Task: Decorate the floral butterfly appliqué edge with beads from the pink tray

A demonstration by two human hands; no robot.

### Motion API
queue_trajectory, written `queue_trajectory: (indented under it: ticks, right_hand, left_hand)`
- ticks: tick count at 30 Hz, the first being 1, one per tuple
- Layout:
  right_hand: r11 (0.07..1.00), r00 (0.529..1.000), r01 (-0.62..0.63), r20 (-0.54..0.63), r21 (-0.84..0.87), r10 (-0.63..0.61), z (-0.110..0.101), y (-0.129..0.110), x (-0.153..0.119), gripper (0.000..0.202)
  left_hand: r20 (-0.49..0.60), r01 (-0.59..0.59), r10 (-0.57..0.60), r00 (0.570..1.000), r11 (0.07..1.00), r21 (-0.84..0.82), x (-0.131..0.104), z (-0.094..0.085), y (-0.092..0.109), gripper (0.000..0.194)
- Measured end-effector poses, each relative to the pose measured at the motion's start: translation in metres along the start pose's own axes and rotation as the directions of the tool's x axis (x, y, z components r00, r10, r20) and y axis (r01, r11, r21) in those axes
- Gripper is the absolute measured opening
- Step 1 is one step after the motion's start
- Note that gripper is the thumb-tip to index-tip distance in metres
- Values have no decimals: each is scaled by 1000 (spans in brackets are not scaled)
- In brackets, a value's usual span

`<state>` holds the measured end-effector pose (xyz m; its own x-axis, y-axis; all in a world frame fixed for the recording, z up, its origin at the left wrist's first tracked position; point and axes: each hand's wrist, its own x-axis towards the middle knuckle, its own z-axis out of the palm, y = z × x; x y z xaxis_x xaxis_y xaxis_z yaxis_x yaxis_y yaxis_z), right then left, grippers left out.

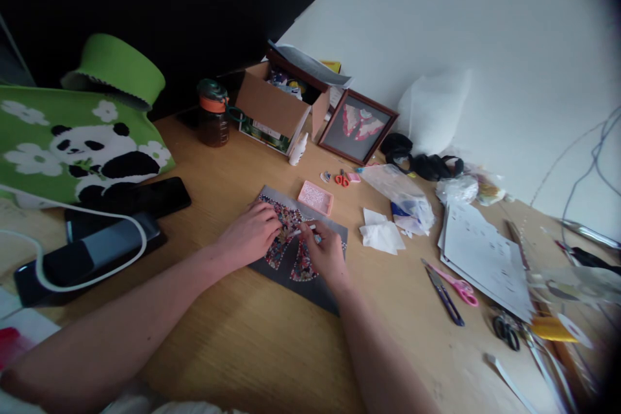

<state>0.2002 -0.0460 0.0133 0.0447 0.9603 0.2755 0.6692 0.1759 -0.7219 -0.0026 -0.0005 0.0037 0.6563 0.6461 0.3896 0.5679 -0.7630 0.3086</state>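
Observation:
A dark grey sheet lies on the table, bearing a butterfly shape of patterned floral pieces edged with small white beads. My left hand rests on the left part of the butterfly, palm down, its fingers laid over the sheet. From the right, my right hand pinches a slim white pen-like tool over the butterfly's middle; its tip is too small to make out. Just beyond the sheet sits a pink tray of tiny white beads.
Behind stand a white glue bottle, a cardboard box, a drink bottle and a framed butterfly. Orange scissors, white tissue, pink scissors and papers lie rightward. Leftward are a phone and panda bag.

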Motion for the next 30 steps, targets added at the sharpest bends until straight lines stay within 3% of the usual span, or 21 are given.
queue_trajectory:
  ticks: [30]
  right_hand:
    - [999, 999, -31, -45, -40, 29, -2, 2, 0, 35]
  left_hand:
    - [6, -3, 3, 1000, 1000, -1, 0, 0, 0, 20]
